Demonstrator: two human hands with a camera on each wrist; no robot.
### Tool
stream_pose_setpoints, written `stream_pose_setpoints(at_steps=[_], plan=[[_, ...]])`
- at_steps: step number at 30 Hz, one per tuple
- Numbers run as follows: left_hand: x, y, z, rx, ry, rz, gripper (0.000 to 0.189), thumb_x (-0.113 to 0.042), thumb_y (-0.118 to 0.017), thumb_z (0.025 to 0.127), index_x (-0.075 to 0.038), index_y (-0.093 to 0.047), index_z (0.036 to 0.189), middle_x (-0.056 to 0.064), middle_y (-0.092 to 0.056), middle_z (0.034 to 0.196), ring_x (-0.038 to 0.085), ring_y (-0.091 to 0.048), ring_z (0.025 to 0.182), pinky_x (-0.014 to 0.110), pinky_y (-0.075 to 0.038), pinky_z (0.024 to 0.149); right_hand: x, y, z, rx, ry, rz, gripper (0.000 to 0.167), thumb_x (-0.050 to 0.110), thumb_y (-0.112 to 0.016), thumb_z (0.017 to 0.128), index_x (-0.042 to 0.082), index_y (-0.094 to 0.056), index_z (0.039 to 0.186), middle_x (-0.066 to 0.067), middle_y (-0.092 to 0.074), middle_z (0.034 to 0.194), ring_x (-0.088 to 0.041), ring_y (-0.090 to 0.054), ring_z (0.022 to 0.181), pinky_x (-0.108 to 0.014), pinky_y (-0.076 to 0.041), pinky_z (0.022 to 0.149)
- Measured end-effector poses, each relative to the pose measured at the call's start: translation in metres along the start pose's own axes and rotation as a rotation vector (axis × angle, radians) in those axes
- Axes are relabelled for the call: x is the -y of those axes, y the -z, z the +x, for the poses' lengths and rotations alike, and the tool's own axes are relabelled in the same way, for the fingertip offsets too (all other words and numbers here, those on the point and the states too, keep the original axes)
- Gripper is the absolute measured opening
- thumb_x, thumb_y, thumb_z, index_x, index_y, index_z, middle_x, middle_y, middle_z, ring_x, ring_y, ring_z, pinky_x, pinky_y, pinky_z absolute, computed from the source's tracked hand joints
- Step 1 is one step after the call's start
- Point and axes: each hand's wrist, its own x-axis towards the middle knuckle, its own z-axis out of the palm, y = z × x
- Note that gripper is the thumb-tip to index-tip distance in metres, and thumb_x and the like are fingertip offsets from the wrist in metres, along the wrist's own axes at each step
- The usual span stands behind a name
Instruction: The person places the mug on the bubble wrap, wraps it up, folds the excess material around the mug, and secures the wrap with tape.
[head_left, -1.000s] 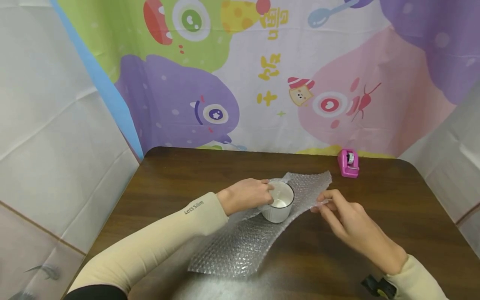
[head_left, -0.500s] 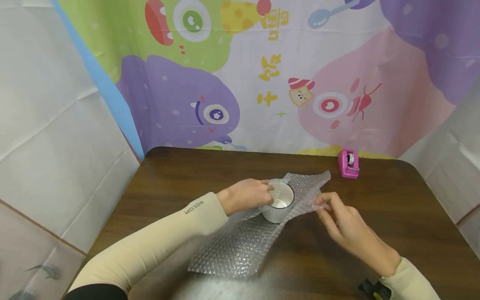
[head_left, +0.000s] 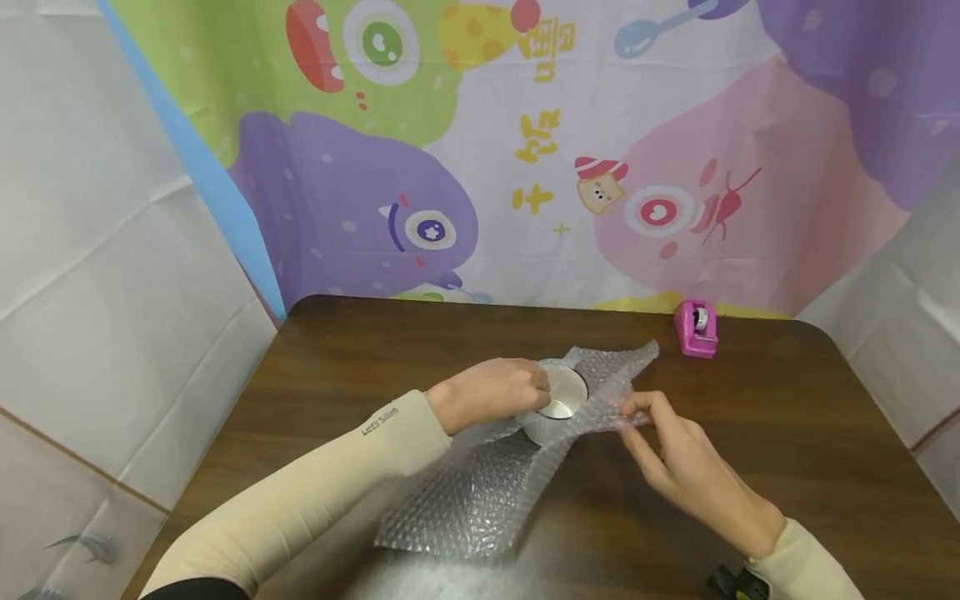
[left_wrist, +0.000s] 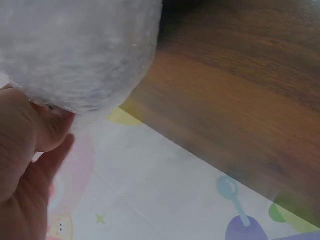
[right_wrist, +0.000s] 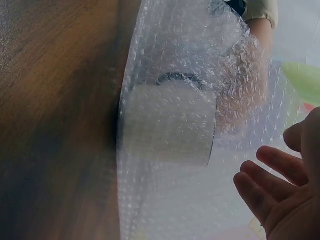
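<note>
A white ribbed mug (head_left: pixel 567 396) with a dark rim stands upright on a long sheet of bubble wrap (head_left: pixel 465 504). My left hand (head_left: pixel 495 390) reaches over the mug's left rim, fingers curled inside, gripping rim and wrap together. In the left wrist view, wrap (left_wrist: pixel 85 55) bulges above that hand (left_wrist: pixel 25 145) and hides the mug. My right hand (head_left: pixel 693 471) pinches the sheet's near edge between thumb and index finger, right of the mug. Through the raised wrap, the right wrist view shows the mug (right_wrist: pixel 170 125) and its dark-edged handle (right_wrist: pixel 180 77).
At the back right of the brown wooden table (head_left: pixel 337 350) sits a pink tape dispenser (head_left: pixel 697 329). Behind the table hangs a cloth (head_left: pixel 525 250) printed with cartoon monsters. Pale panels (head_left: pixel 112 250) flank both sides.
My right hand has moved left and slightly nearer, drawing the wrap's near edge up against the mug's front right side. The left hand has stayed at the rim.
</note>
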Motion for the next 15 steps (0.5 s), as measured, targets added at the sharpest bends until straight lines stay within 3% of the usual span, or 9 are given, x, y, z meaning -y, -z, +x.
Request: stream_pose_setpoints(at_steps=[4,9,15], plan=[[0.0023,0.0002,-0.0009,-0.032,-0.017,0.014,0.019,-0.02,-0.066,0.096,-0.031,-0.078,0.087,-0.01,-0.066,0.094,0.011,-0.056,0.09,0.022,-0.048,0.081,0.0001,-0.0012,-0.0003,0.019,-0.022,0.001,0.031,-0.007,-0.072,0.084,0.0,-0.057,0.11,-0.003,-0.071,0.096,-0.012,-0.07,0.087,-0.015,-0.055,0.081],[0.0032,0.0016,-0.004,-0.068,-0.008,-0.002,0.019,-0.006,-0.067,0.096,-0.023,-0.071,0.088,-0.01,-0.072,0.086,0.008,-0.063,0.086,0.018,-0.053,0.078,0.0004,-0.0023,-0.0018,0.037,-0.046,-0.006,0.033,-0.004,-0.072,0.083,-0.001,-0.056,0.112,-0.005,-0.071,0.1,-0.017,-0.072,0.089,-0.015,-0.055,0.084],[0.0041,0.0007,-0.0095,-0.128,0.021,-0.066,0.024,-0.002,-0.062,0.098,-0.02,-0.063,0.083,-0.008,-0.069,0.082,0.006,-0.064,0.08,0.018,-0.054,0.068,-0.0015,-0.006,-0.0056,0.061,-0.042,0.002,0.038,-0.002,-0.072,0.085,-0.004,-0.055,0.119,-0.012,-0.07,0.113,-0.024,-0.07,0.103,-0.008,-0.045,0.101]])
